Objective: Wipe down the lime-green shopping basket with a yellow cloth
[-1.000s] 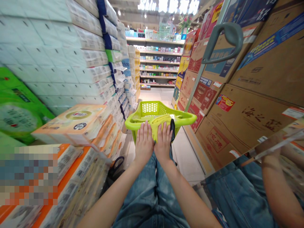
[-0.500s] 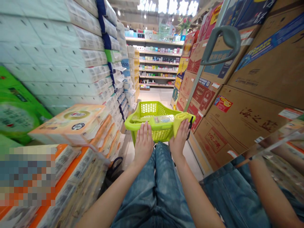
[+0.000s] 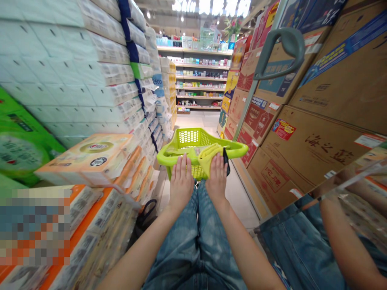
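Observation:
A lime-green plastic shopping basket (image 3: 169, 158) stands in front of my knees, its near rim facing me. My left hand (image 3: 182, 179) rests against that rim with its fingers stretched out flat; its thumb is not clearly seen. A folded yellow cloth (image 3: 206, 157) lies over the same rim, right of my left hand. My right hand (image 3: 217, 177) presses on the cloth and holds it to the rim. Something black (image 3: 226, 161) sticks out beside the right fingers; its kind is unclear.
Stacked tissue packs (image 3: 84, 84) rise on the left, with orange packs (image 3: 87, 151) lower down. Brown and red cartons (image 3: 320, 141) line the right. A grey handle (image 3: 281, 54) on a pole stands before them. Shelves of small goods (image 3: 202, 74) cross the far end.
My right hand and the yellow cloth have slid left along the basket's near rim, leaving its right end uncovered. My left hand has barely moved.

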Demonstrator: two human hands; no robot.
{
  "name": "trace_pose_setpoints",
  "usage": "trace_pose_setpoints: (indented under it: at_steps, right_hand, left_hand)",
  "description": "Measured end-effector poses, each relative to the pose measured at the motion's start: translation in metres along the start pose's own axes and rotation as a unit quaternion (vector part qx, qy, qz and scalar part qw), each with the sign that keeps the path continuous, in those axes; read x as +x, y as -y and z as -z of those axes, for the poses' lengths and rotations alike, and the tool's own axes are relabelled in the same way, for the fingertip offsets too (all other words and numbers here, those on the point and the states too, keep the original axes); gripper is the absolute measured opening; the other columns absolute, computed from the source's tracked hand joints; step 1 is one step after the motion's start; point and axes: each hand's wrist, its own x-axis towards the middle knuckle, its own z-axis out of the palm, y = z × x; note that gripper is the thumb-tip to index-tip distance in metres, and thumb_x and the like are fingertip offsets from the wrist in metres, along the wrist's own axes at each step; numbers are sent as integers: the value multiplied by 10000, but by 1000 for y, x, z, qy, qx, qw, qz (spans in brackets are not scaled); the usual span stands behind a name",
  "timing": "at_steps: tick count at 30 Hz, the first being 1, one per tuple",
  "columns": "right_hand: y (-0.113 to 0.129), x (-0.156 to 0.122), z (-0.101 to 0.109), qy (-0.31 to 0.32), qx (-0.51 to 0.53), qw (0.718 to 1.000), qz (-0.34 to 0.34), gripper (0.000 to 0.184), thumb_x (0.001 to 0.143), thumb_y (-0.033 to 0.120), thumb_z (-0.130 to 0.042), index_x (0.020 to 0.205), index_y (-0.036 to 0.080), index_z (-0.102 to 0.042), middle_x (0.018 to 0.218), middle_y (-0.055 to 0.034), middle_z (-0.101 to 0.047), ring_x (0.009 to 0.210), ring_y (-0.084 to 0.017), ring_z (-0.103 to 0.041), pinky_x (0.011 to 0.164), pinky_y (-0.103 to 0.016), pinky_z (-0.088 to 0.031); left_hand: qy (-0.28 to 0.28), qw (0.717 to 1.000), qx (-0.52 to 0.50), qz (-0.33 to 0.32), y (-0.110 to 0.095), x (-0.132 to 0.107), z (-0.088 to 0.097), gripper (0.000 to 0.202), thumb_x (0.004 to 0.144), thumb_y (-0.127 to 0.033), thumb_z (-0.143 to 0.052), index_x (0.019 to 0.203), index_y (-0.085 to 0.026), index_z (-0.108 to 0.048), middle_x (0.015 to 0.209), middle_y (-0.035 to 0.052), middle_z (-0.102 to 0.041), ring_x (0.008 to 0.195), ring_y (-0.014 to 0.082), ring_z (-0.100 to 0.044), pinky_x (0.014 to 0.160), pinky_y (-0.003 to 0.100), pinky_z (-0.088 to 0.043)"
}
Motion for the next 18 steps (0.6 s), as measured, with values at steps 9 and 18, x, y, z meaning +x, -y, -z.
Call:
trace_pose_setpoints:
  at_steps: [9,18]
  right_hand:
    - [-8,12,7,-41,65,991,-111,910,772,20,-354,1571,91,76,1659,-162,-33,1535,-270,-1,1196,-589,-235]
    - [19,-3,-3,19,3,997,68,788,863,8,-337,1584,119,-39,1608,-177,-275,1525,-222,-155,1197,-513,-286]
  left_hand:
    - [3,1000,-8,14,-7,1,-1,756,905,-170,-462,1554,-15,-105,1622,202,-156,1524,301,-44,1215,512,-232]
    - [2,1000,-1,6,0,0,-1,647,929,-168,-427,1530,-23,-239,1616,201,-189,1523,290,-87,1210,494,-254]
